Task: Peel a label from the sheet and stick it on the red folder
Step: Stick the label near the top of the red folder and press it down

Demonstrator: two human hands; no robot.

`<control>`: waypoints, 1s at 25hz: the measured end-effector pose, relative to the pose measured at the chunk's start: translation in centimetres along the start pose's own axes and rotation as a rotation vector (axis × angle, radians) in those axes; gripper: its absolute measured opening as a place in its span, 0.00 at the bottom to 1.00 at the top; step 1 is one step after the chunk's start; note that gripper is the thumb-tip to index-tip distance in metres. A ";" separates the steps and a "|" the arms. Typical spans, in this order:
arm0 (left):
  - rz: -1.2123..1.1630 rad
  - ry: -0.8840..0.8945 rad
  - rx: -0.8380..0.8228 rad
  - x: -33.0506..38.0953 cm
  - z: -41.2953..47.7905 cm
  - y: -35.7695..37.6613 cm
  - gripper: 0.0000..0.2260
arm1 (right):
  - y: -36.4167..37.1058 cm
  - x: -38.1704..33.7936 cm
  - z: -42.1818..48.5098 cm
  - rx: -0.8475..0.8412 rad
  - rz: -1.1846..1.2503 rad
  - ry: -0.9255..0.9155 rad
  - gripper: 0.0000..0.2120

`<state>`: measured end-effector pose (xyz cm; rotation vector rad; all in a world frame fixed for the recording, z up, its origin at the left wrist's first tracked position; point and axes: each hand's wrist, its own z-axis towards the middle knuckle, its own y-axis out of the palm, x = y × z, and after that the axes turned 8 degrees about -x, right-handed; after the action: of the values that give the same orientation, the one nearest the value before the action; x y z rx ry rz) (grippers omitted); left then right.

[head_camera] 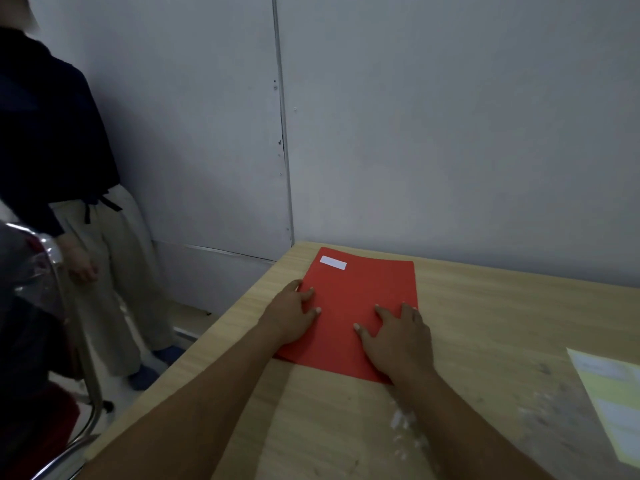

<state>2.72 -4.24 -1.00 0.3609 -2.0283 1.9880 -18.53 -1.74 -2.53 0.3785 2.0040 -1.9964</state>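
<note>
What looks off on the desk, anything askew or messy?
The white label sits slightly tilted against the red folder's far edge, near its far left corner. The table has whitish scuffed smears near the right forearm. Both hands lie flat on the folder.

Left grip [294, 313] and right grip [398, 337] lie flat, apparently empty.

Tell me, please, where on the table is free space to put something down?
The table is bare right of the folder, between it, the wall and the label sheet. Another bare patch lies at the near edge, between the forearms. Both hands, left and right, lie flat on the folder, its label in the far left corner. The strip left of the folder is narrow.
</note>
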 end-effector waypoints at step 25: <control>0.027 -0.081 0.027 -3.8 4.0 -0.9 0.26 | 3.0 -3.8 4.2 0.061 0.035 -0.007 0.35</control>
<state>6.48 -8.32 -1.66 0.4287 -2.0669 2.0500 -13.82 -5.89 -3.91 0.4160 1.9230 -2.0385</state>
